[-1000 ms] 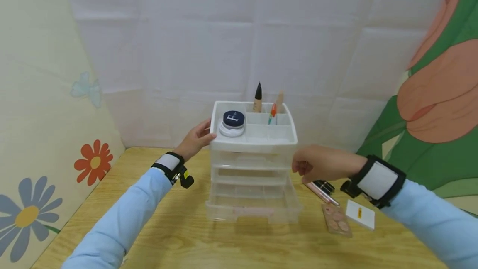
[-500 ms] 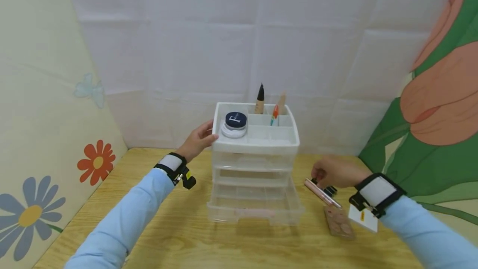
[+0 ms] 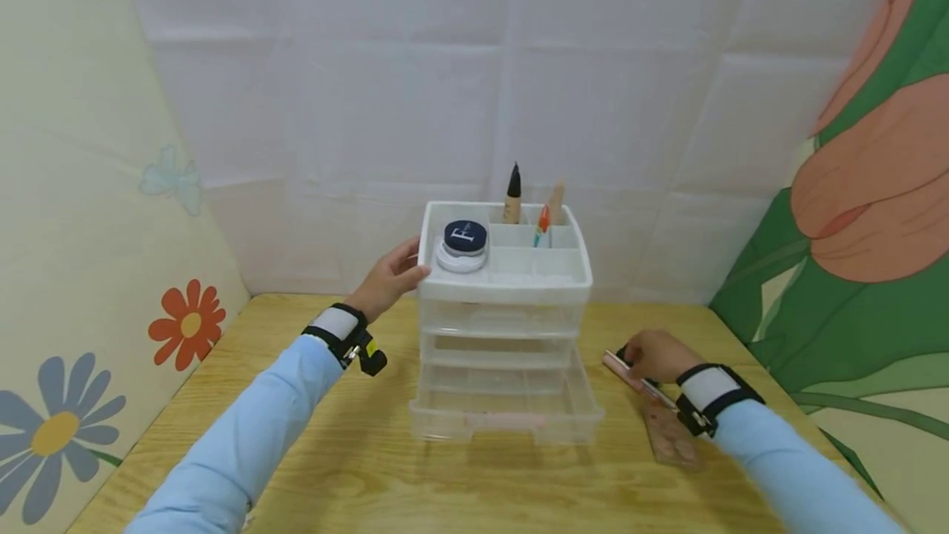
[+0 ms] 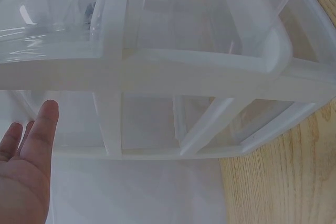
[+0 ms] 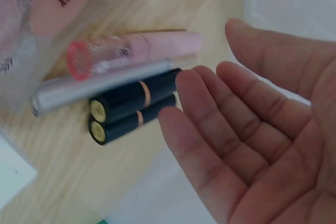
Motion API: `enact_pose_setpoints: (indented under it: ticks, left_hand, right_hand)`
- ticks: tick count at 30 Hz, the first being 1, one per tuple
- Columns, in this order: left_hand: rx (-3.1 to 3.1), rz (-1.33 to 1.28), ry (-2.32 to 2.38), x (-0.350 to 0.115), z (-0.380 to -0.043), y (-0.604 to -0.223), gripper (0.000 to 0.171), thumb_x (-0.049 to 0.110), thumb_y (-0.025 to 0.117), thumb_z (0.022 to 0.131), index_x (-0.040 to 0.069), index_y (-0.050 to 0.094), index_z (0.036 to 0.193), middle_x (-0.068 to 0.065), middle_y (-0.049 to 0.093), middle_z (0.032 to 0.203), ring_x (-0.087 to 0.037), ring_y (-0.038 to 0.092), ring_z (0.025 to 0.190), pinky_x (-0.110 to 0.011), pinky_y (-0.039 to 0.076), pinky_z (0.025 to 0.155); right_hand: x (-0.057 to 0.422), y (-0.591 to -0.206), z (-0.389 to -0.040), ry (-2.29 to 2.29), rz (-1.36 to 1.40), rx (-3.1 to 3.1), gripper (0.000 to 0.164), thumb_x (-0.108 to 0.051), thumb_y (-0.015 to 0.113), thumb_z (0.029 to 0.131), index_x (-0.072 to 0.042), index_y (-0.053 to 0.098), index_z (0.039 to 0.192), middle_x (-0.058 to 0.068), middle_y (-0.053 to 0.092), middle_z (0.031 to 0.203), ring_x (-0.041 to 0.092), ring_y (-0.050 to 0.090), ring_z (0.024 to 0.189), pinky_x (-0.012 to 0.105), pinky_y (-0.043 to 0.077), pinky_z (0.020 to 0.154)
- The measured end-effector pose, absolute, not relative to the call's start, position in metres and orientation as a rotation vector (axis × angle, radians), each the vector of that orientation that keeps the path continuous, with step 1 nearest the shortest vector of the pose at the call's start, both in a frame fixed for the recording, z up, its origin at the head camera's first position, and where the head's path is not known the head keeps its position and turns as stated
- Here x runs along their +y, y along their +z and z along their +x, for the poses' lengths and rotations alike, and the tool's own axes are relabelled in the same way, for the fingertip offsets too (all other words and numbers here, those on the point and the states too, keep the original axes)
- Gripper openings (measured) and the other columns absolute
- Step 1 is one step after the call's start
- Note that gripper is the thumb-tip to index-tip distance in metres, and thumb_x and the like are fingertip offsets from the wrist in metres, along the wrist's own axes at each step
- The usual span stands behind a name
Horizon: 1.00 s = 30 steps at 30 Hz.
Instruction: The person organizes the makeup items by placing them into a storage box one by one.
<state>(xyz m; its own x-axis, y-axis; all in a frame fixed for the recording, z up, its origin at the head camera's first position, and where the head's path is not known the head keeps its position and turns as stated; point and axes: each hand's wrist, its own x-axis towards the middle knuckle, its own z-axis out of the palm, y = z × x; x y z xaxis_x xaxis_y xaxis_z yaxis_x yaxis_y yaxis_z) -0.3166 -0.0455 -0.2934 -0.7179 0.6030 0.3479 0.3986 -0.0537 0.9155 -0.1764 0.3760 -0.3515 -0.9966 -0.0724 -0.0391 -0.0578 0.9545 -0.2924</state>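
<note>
My left hand [image 3: 385,280] rests against the left side of a white and clear drawer organizer [image 3: 505,293], thumb near its top rim. In the left wrist view its fingers [image 4: 41,140] lie straight along the frame. My right hand [image 3: 662,357] is over the cosmetics at the right. In the right wrist view, its relaxed fingers reach the ends of two black lipsticks [image 5: 126,100], with the thumb apart. Beside them lie a pink tube [image 5: 170,48] and a slim silvery tube [image 5: 79,88]. A brown palette [image 3: 670,442] lies nearer me.
The organizer's bottom drawer [image 3: 511,428] is pulled out. On top stand a dark-lidded jar [image 3: 465,236] on a white round case [image 3: 460,260], a black-tipped peach tube [image 3: 512,208] and an orange-tipped stick [image 3: 544,221]. A white box [image 5: 11,174] lies near the lipsticks.
My right hand has moved from beside the organizer rightward and down to the tubes, then slightly nearer me, hiding the white box in the head view. My left hand has stayed at the organizer.
</note>
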Motion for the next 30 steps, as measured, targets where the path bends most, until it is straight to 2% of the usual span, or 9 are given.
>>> enact_pose_setpoints:
  ticks: [3, 6, 8, 13, 20, 26, 30]
  left_hand:
    - [2.027, 1.113, 1.882, -0.046, -0.319, -0.295, 0.064, 0.015, 0.053, 0.097, 0.005, 0.025, 0.153, -0.021, 0.039, 0.148, -0.035, 0.042, 0.131, -0.047, 0.043, 0.102]
    - [2.010, 1.128, 1.890, -0.046, -0.322, -0.295, 0.064, 0.014, 0.053, 0.097, 0.006, 0.025, 0.154, -0.022, 0.040, 0.147, -0.036, 0.043, 0.130, -0.047, 0.043, 0.102]
    - [2.008, 1.129, 1.895, -0.045, -0.323, -0.295, 0.064, 0.014, 0.052, 0.097, 0.006, 0.024, 0.154, -0.022, 0.040, 0.147, -0.036, 0.043, 0.130, -0.046, 0.043, 0.102]
    - [2.015, 1.121, 1.896, -0.045, -0.321, -0.295, 0.063, 0.013, 0.053, 0.097, 0.006, 0.025, 0.154, -0.022, 0.041, 0.146, -0.036, 0.043, 0.130, -0.047, 0.042, 0.102]
    - [2.016, 1.110, 1.904, -0.046, -0.320, -0.297, 0.063, 0.011, 0.052, 0.098, 0.005, 0.024, 0.154, -0.023, 0.040, 0.146, -0.037, 0.042, 0.131, -0.048, 0.042, 0.103]
    - [1.999, 1.122, 1.912, -0.046, -0.318, -0.296, 0.063, 0.010, 0.051, 0.098, 0.004, 0.022, 0.154, -0.024, 0.039, 0.147, -0.037, 0.043, 0.130, -0.046, 0.043, 0.102]
    - [1.995, 1.123, 1.906, -0.045, -0.319, -0.296, 0.064, 0.011, 0.052, 0.098, 0.004, 0.022, 0.154, -0.023, 0.038, 0.148, -0.037, 0.043, 0.130, -0.046, 0.043, 0.102]
  right_hand:
    - [0.376, -0.362, -0.181, -0.471, -0.041, 3.063, 0.006, 0.000, 0.074, 0.076, 0.000, 0.068, 0.075, 0.003, 0.058, 0.068, 0.018, 0.052, 0.062, 0.035, 0.047, 0.055]
    - [0.375, -0.371, -0.183, -0.517, 0.018, 3.059, 0.021, 0.001, 0.070, 0.079, -0.007, 0.060, 0.062, -0.004, 0.041, 0.055, 0.013, 0.036, 0.051, 0.027, 0.033, 0.046]
    - [0.375, -0.376, -0.185, -0.520, 0.043, 3.065, 0.027, -0.001, 0.069, 0.081, -0.009, 0.056, 0.059, -0.004, 0.036, 0.052, 0.012, 0.032, 0.049, 0.025, 0.028, 0.045]
    - [0.374, -0.383, -0.185, -0.396, 0.068, 3.126, 0.024, -0.005, 0.072, 0.081, -0.008, 0.060, 0.060, -0.002, 0.051, 0.055, 0.016, 0.043, 0.052, 0.027, 0.035, 0.047]
    - [0.370, -0.387, -0.187, -0.291, 0.071, 3.185, 0.025, -0.003, 0.074, 0.073, -0.010, 0.058, 0.055, -0.002, 0.051, 0.057, 0.017, 0.042, 0.053, 0.030, 0.036, 0.049]
    - [0.372, -0.393, -0.190, -0.275, 0.083, 3.197, 0.018, -0.004, 0.078, 0.071, -0.007, 0.062, 0.061, 0.002, 0.057, 0.064, 0.020, 0.049, 0.058, 0.038, 0.046, 0.055]
    - [0.371, -0.397, -0.190, -0.264, 0.047, 3.231, 0.020, -0.007, 0.074, 0.076, -0.007, 0.059, 0.062, 0.004, 0.057, 0.064, 0.021, 0.051, 0.058, 0.042, 0.048, 0.056]
